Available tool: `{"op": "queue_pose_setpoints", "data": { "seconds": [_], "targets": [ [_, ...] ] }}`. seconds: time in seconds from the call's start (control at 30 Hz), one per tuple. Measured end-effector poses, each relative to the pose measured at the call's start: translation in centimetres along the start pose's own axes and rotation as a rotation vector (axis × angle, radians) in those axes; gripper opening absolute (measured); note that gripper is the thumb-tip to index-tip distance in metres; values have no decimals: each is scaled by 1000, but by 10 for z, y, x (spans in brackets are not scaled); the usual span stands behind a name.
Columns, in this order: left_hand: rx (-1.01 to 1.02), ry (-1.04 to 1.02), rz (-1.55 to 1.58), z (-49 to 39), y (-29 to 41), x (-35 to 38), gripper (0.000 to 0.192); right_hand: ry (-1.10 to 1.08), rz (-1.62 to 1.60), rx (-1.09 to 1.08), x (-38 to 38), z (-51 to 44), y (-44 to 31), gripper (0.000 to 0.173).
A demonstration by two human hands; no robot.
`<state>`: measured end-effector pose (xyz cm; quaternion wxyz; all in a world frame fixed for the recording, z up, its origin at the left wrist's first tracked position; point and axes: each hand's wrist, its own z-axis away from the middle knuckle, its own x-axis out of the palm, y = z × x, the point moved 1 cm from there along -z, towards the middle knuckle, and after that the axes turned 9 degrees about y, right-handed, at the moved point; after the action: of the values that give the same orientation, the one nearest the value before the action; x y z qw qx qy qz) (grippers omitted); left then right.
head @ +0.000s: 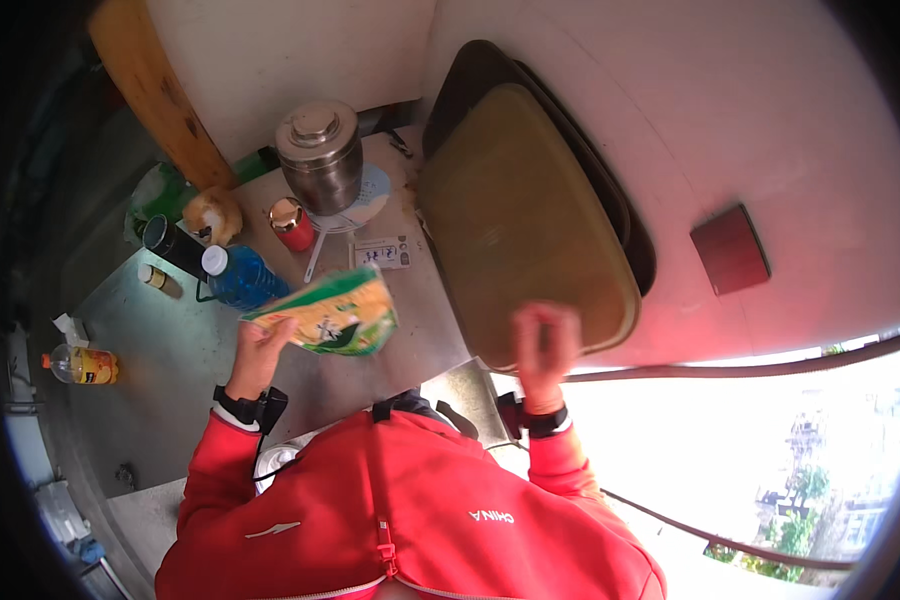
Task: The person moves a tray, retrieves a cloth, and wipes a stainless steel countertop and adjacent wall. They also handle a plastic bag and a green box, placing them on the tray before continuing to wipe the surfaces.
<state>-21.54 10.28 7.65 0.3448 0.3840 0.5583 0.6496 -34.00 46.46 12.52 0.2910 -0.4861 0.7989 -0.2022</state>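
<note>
My left hand (261, 358) grips one end of a green and yellow plastic food packet (337, 315), which is tilted above the metal table (172, 375). Behind the packet stands a large bottle of blue liquid (244, 279) with a white cap. My right hand (546, 341) is raised in front of the lower edge of a brown tray (525, 225) and is blurred; its fingers are curled, and whether it holds something small cannot be told.
A lidded steel canister (322, 157), a red container (291, 223), a black cylinder (172, 246) and a small capped bottle (159, 280) stand toward the back. An orange drink bottle (84, 365) is at left. Trays lean on the right wall, near a dark red square (731, 249).
</note>
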Motion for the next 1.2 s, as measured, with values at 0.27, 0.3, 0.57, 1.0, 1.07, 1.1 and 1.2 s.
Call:
{"op": "queue_pose_setpoints", "data": {
  "seconds": [0.27,0.3,0.57,1.0,1.07,1.1,1.2],
  "targets": [
    [43,229,-88,11,-36,-69,20,405,349,231,-86,36,57,26],
    [10,214,-19,10,-39,-68,22,381,336,313,-87,35,64,30],
    [24,351,341,53,-50,-148,36,205,-39,690,-58,44,85,44],
    [-587,802,262,66,-202,-327,24,170,-513,384,-2,68,11,18],
    [-608,709,118,64,-209,-339,29,133,-458,211,6,66,2,19],
    [-628,703,32,62,-210,-342,32,109,-439,113,9,64,-1,20],
    [-728,680,-263,55,-210,-342,42,37,-356,-48,16,63,-9,24]
  ]
}}
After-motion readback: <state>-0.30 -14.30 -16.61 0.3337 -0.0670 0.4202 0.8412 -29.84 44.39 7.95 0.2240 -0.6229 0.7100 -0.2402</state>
